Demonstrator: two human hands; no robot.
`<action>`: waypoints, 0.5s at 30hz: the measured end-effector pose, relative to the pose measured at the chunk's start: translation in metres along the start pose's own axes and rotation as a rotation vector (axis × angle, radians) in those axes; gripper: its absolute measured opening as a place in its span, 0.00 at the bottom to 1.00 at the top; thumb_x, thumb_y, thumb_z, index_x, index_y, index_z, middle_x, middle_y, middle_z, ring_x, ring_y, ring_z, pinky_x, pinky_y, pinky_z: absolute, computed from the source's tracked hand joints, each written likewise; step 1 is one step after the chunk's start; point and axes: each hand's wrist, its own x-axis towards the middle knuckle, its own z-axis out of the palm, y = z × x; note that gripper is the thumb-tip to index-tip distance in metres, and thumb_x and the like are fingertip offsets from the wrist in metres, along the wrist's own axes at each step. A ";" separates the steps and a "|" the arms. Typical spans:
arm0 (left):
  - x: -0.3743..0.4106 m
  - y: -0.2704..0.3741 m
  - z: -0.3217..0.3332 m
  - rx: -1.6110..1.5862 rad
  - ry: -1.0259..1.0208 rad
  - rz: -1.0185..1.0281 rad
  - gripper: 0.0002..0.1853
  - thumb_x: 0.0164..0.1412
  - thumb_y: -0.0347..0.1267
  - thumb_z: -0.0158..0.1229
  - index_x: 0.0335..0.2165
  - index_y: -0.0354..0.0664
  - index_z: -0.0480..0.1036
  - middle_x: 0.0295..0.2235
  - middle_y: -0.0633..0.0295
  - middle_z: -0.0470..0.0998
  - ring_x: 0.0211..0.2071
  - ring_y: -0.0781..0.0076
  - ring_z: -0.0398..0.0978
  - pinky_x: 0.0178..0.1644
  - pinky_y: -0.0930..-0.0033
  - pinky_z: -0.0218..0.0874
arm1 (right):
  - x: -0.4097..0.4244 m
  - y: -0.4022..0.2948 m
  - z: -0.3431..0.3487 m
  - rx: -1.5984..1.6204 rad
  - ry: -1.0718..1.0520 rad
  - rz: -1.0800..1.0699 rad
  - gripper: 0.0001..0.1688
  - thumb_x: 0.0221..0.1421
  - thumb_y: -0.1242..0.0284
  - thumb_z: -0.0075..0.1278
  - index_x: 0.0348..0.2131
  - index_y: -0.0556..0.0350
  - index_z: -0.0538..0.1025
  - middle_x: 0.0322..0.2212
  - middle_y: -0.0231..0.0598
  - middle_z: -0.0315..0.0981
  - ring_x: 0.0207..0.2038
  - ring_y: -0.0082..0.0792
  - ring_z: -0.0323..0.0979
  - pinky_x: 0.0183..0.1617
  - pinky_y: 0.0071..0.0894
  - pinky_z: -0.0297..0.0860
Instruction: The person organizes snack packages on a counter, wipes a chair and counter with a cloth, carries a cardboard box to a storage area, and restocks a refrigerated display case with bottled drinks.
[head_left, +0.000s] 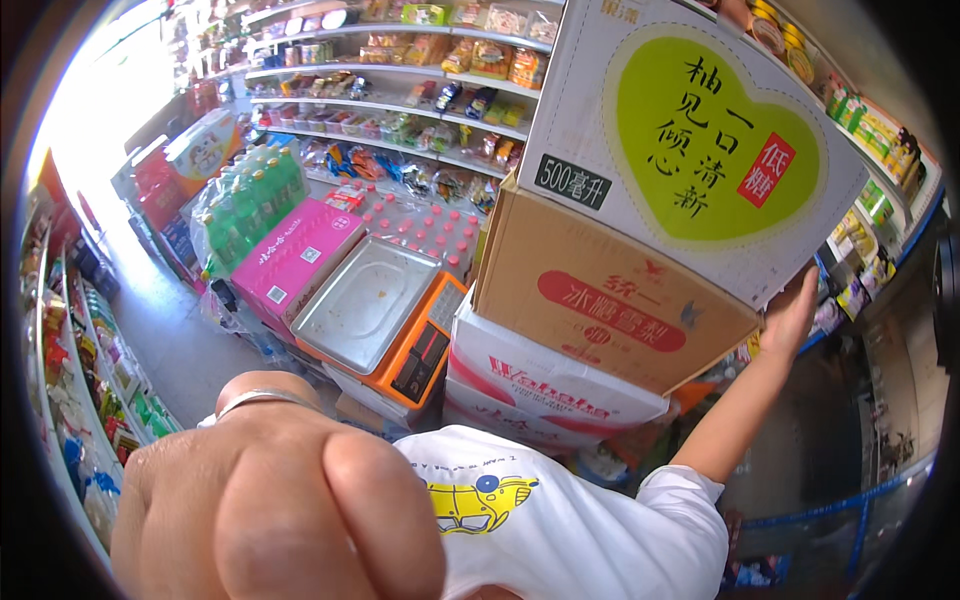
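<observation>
My left hand (285, 495) is raised very close to the lens, a silver-coloured bangle (266, 397) on its wrist. Its fingers curl towards me, and their tips are out of sight. My right hand (786, 319) holds the lower right edge of a white drink carton (577, 142) with a green heart print; the fingers are hidden behind it. At the carton's top edge are a few fingers (731, 13), apparently another person's. Beneath it lies a brown cardboard carton (517, 262), stacked on white-and-red cartons (472, 352).
Left of the stack stands an orange weighing scale (390, 375) with a steel pan (367, 304). Beyond are a pink carton (300, 255), green bottles (255, 187) in film and red-capped bottles (427, 225). Stocked shop shelves (397, 71) curve around; a floor aisle (165, 330) runs left.
</observation>
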 end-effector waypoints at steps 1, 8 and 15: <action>-0.002 0.004 -0.006 -0.037 -0.029 -0.006 0.04 0.49 0.22 0.55 0.24 0.40 0.76 0.28 0.60 0.74 0.34 0.68 0.70 0.38 0.70 0.63 | -0.006 0.002 0.000 -0.022 0.042 0.001 0.32 0.58 0.55 0.37 0.53 0.59 0.60 0.52 0.40 0.58 0.54 0.36 0.56 0.57 0.38 0.52; -0.009 0.017 -0.031 -0.233 -0.137 -0.025 0.11 0.52 0.17 0.47 0.25 0.37 0.75 0.29 0.59 0.75 0.37 0.67 0.71 0.38 0.68 0.64 | -0.041 -0.004 0.017 -0.191 0.123 -0.068 0.28 0.58 0.57 0.39 0.51 0.58 0.62 0.48 0.37 0.61 0.47 0.31 0.59 0.51 0.35 0.54; -0.007 0.005 -0.034 -0.302 -0.178 0.023 0.11 0.54 0.18 0.45 0.26 0.38 0.75 0.28 0.57 0.75 0.36 0.65 0.71 0.37 0.65 0.65 | -0.054 0.003 0.013 -0.411 0.005 -0.217 0.23 0.58 0.71 0.42 0.51 0.64 0.61 0.49 0.40 0.61 0.50 0.29 0.59 0.54 0.30 0.55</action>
